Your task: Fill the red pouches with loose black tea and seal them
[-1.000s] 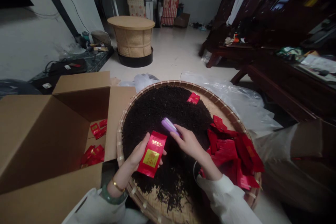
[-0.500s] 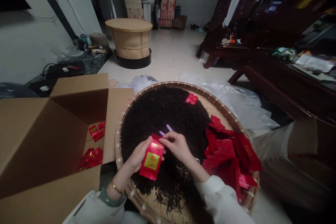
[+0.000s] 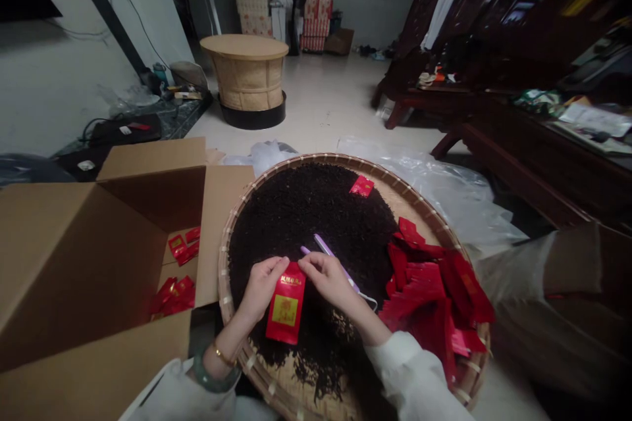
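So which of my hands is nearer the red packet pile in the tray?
Your right hand. It's left of the pile, pinching a packet at its top right corner; your left hand, at the top left corner, is farther.

The tray (image 3: 224, 270) stands just right of the carton (image 3: 64, 270), low table (image 3: 244, 82) beyond.
In the tray, loose leaves (image 3: 296, 210) lie left of the pouch heap (image 3: 424, 283); the person's left hand (image 3: 259, 286) and right hand (image 3: 330, 279) hold one pouch (image 3: 285, 309) above the leaves, before a tool (image 3: 323, 245). Packets (image 3: 182, 250) lie inside the carton.
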### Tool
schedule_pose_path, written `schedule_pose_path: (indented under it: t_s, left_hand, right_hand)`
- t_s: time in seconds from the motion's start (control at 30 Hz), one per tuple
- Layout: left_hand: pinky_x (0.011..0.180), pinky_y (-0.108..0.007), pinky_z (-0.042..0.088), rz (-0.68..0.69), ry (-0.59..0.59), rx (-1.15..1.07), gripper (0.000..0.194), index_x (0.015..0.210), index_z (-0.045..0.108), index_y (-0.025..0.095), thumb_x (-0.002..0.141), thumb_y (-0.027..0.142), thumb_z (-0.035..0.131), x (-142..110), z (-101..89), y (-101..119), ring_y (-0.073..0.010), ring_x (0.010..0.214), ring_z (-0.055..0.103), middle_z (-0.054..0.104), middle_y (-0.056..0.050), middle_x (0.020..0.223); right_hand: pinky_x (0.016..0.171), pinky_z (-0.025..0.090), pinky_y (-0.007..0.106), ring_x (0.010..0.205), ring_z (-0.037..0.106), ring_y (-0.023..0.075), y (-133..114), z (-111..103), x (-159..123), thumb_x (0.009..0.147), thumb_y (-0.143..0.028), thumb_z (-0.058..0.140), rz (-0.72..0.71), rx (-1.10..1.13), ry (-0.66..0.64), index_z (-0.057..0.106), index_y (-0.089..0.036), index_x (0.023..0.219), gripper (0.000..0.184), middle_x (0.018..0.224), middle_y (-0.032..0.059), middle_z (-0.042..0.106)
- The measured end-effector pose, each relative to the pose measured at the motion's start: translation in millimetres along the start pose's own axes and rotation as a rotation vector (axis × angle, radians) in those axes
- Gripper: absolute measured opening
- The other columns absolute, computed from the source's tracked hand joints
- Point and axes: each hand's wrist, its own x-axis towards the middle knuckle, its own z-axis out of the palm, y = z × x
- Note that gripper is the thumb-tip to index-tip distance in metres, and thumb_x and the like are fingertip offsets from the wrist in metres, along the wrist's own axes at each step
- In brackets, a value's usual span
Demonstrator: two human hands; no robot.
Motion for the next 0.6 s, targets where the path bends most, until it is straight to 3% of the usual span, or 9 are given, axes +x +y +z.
schedule_pose_path:
  t_s: [0.17,0.37,0.5,0.6]
  left_hand:
    - [0.048,-0.022,0.029,0.062,-0.053,0.118,0.041,0.056,0.055,0.015,0.071,0.053,0.059,3,-1.8,-2,-0.0102,0.05,0.038,0.047,0.003,0.051]
    - [0.051,-0.024,0.034,0.032,-0.09,0.114,0.043,0.056,0.056,0.015,0.069,0.055,0.062,5,-2.4,-5,-0.0122,0.052,0.044,0.053,0.002,0.051]
    - [0.054,-0.024,0.041,-0.132,-0.137,-0.094,0.044,0.069,0.062,0.014,0.069,0.057,0.065,1,-0.8,0,-0.0141,0.054,0.054,0.061,0.0,0.057]
    - [0.057,-0.03,0.049,-0.408,-0.322,-0.283,0.056,0.09,0.065,0.012,0.077,0.065,0.053,-2,-2.6,5,-0.0208,0.058,0.065,0.07,-0.008,0.07]
  right_hand:
    - [0.055,0.039,0.023,0.058,0.052,0.0127,3,4,2,0.075,-0.03,0.065,-0.022,-0.108,0.084,0.058,-0.017,0.059,0.021,0.059,-0.0025,0.055]
    - [0.056,0.04,0.024,0.058,0.055,0.0134,-3,-4,-1,0.083,-0.025,0.055,-0.093,-0.146,0.03,0.06,-0.017,0.06,0.025,0.06,-0.0005,0.058]
    - [0.054,0.04,0.025,0.056,0.054,0.014,-6,-7,-2,0.084,-0.029,0.052,-0.081,-0.1,0.064,0.063,-0.017,0.06,0.029,0.059,0.0006,0.058]
    - [0.048,0.04,0.024,0.051,0.051,0.013,-6,-8,-1,0.084,-0.037,0.053,-0.007,0.026,0.099,0.065,-0.018,0.062,0.031,0.054,-0.0006,0.056]
